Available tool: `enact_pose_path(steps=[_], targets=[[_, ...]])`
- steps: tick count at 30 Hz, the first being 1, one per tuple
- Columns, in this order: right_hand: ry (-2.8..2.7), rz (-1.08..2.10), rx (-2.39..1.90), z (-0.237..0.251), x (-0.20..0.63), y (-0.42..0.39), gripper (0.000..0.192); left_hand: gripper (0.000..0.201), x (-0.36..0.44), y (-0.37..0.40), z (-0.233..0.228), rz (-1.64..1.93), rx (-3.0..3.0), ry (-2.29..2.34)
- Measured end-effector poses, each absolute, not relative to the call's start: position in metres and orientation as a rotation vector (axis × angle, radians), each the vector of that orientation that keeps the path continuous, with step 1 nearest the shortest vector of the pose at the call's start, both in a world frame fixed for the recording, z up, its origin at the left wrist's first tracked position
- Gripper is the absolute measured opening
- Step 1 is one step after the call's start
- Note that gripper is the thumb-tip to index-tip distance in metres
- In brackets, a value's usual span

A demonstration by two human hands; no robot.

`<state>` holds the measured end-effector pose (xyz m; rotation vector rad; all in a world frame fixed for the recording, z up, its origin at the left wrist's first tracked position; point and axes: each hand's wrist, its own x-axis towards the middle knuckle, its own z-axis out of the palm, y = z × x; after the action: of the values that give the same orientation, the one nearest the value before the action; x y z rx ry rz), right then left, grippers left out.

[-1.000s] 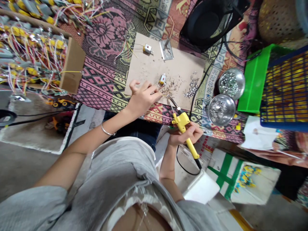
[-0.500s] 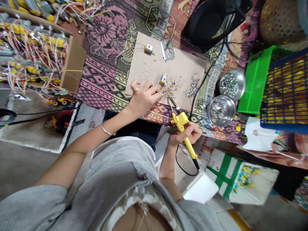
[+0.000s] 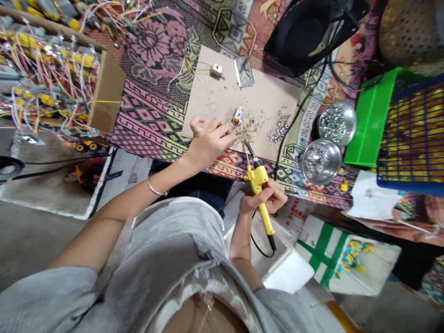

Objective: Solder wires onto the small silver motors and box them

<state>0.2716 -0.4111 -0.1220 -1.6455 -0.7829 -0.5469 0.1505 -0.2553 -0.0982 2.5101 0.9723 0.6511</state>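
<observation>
Two steel bowls [image 3: 328, 143], green bin [image 3: 369, 118], blue crate [image 3: 412, 134] alongside.

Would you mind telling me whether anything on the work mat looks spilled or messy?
Yes: dark crumbs are scattered over the beige cardboard mat, beside a loose heap of small silver metal bits lying outside the two round steel bowls.

table: covered in a patterned cloth [image 3: 149, 55], pink flowers and diamonds
middle: tan board [image 3: 222, 99] lying flat on the cloth
on the board: two small motors [image 3: 217, 70] [image 3: 237, 115], a metal bracket [image 3: 243, 72], a pile of metal bits [image 3: 277, 129], dark crumbs
right: two steel bowls [image 3: 337, 122] [image 3: 321, 161], green bin [image 3: 371, 115]
left: cardboard box [image 3: 104, 99] stuffed with wired parts
back: black fan [image 3: 305, 32]
</observation>
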Motion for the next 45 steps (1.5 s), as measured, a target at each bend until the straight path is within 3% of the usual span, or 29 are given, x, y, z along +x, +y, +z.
enact_pose_path(steps=[45], targets=[[-0.897, -0.567, -1.664, -0.1168, 0.2657, -0.4128, 0.009, 0.026, 0.1532, -0.2554, -0.0985, 0.692, 2.511, 0.953]])
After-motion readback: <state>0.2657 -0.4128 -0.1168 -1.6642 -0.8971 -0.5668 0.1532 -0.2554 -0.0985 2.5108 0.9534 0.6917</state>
